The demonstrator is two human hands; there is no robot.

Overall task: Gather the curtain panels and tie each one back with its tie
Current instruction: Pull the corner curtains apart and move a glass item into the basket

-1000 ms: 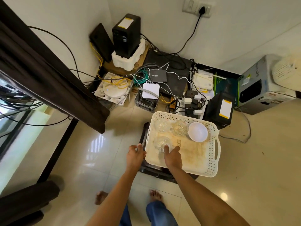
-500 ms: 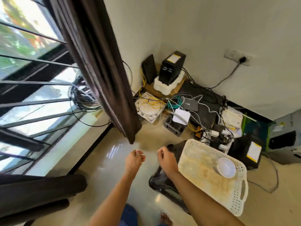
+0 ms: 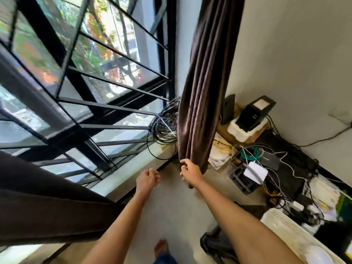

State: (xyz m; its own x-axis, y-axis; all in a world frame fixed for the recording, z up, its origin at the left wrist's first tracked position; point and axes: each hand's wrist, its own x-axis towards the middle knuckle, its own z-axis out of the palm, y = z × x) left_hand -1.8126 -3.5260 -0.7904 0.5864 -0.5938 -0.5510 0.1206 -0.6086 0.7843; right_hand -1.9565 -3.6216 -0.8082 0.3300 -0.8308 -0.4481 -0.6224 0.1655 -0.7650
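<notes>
A dark brown curtain panel (image 3: 202, 88) hangs bunched in folds at the right side of the barred window (image 3: 91, 77). My right hand (image 3: 190, 173) grips this panel near its lower end, fingers curled round the left folds. My left hand (image 3: 147, 179) hovers just left of it with loosely curled fingers, holding nothing. A second dark brown curtain panel (image 3: 47, 206) lies across the lower left of the view. No tie is visible.
A coil of black cables (image 3: 164, 124) sits on the sill behind the curtain. Routers, boxes and tangled wires (image 3: 266, 159) crowd the floor by the wall at right. A white perforated tray (image 3: 297, 239) rests on a black stand at lower right.
My view swung up from the tray to the window. My right hand left the tray and took hold of the hanging curtain's lower end; my left hand rose alongside it.
</notes>
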